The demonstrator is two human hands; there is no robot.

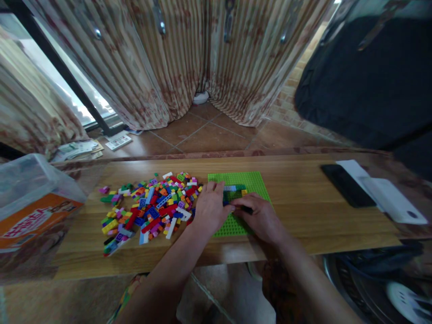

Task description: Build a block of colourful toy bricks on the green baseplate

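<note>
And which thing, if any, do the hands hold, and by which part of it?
It cannot be told: the left hand and right hand are close together over the green baseplate and hide whatever may be pinched there.

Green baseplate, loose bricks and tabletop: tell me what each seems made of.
Green baseplate: likely plastic, fairly matte, with rows of moulded studs. Loose bricks: probably hard, smooth plastic, given their bright, solid colours. Tabletop: wood or wood-look laminate, slightly glossy; grain shows, the core doesn't.
</note>
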